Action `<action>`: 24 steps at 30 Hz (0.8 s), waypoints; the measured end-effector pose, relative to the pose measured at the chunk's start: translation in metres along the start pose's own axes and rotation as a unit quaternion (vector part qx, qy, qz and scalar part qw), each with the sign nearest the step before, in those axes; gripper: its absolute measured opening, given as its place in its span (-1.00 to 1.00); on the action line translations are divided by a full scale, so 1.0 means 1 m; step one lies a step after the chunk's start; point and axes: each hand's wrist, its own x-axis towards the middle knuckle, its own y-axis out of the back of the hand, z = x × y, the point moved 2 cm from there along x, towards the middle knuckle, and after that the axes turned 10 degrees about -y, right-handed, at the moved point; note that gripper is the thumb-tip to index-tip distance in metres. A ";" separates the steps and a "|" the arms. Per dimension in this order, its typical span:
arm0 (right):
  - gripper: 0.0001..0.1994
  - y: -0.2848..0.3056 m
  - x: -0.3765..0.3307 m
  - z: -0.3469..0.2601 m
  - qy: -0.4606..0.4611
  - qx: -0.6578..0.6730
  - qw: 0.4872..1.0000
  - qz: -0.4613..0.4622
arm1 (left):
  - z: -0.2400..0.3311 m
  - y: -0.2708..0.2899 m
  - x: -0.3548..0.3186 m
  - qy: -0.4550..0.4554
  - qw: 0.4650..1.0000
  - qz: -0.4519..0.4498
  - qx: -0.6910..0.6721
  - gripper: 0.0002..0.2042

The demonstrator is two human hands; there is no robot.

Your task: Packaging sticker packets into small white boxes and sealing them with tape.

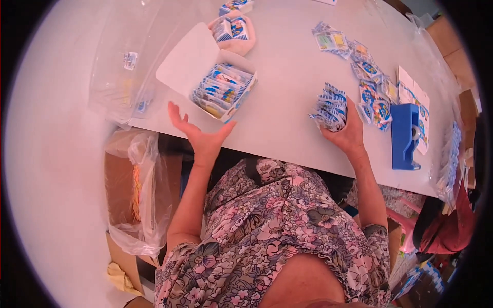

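My right hand (352, 131) is wrapped round a stack of small blue-and-white packets (330, 109), held upright at the table's near side. Fingers spread, my left hand (201, 137) hovers empty by the near corner of an open white carton (241, 105). Its lid (187, 57) is folded back to the left. Inside stands a row of similar packets (224, 82), with a yellowish one at the near end. To the right of my right hand, loose packets (368, 95) lie in a scattered line running away from me.
A blue tape dispenser (404, 136) stands at the right, beside flat printed cartons (418, 105). Behind the open carton sits a pink bowl (241, 46) with packets. Clear plastic bags (138, 56) cover the table's left. Below the left edge is a plastic-lined cardboard box (119, 179).
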 end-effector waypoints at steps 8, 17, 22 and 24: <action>-0.17 -0.006 0.041 -0.091 -0.088 0.188 0.961 -0.185 | 0.001 -0.054 0.004 0.103 0.955 0.003 -0.279 0.34; -0.16 -0.034 0.090 -0.156 0.003 -0.089 0.950 -0.299 | 0.053 -0.080 -0.005 0.095 0.981 -0.113 -0.126 0.38; -0.32 -0.065 0.083 -0.156 0.096 -0.193 0.922 -0.320 | 0.062 -0.079 0.000 0.115 0.976 -0.130 -0.130 0.38; -0.31 -0.066 0.088 -0.149 0.080 -0.186 0.921 -0.334 | 0.070 -0.072 0.001 0.089 0.981 -0.145 -0.089 0.37</action>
